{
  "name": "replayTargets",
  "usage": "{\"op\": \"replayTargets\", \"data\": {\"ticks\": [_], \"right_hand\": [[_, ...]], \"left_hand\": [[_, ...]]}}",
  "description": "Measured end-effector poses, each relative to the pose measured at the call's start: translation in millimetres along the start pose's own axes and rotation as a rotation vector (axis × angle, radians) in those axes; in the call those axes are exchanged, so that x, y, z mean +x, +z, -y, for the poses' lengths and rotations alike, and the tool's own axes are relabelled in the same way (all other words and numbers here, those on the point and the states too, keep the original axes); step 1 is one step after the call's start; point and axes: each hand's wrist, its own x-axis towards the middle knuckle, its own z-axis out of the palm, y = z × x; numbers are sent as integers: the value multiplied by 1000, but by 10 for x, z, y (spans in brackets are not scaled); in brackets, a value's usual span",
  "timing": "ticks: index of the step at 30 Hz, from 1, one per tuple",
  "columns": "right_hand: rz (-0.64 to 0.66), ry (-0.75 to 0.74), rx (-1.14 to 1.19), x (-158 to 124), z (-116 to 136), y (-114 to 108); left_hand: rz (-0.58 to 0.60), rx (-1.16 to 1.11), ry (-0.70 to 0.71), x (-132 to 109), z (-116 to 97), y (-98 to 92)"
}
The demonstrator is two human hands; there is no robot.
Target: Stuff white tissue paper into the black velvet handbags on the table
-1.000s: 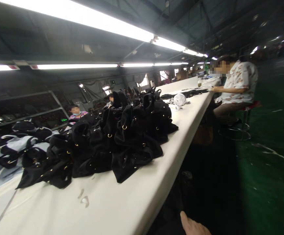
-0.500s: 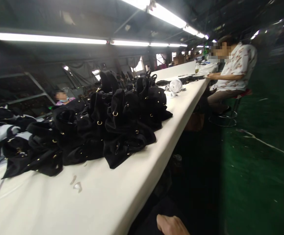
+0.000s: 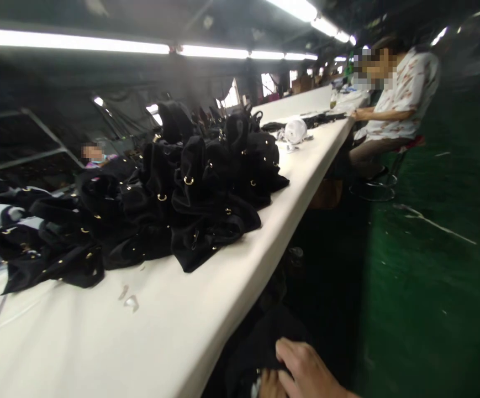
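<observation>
My right hand is low at the bottom edge, below the table's near side, with its fingers closed on a dark piece that looks like a black fabric bag. Close beside it, only the fingers of my left hand show, bent against the same black fabric. A small shiny spot and something whitish lie by those fingers. Much of the held piece is lost in shadow. On the table, a large heap of black bags with gold rings and studs stands nearby.
Two clear scraps lie on the pale tabletop. Beyond the heap stands a small white fan. A co-worker sits on a stool at the table's right side; another person is behind the heap. Green floor stretches to the right.
My right hand has come further up into view, and my left fingers now show beside it. The view has tipped slightly downward, so the heap and table sit a little higher.
</observation>
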Motion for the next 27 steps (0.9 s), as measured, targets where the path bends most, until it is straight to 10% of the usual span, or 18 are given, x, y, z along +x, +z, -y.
{"op": "replayTargets", "data": {"ticks": [7,15,21,27], "right_hand": [[-17,-33,63,5,33,-190],[-287,50,404,-111,-24,-60],[-181,104,487,-73,-237,-207],[-122,410,754,-242,-380,-452]], "left_hand": [[-147,81,120,-221,22,307],[-294,-113,-24,-145,-67,-15],[-178,-88,76,-94,-180,-113],[-4,-170,187,-662,-240,-291]]}}
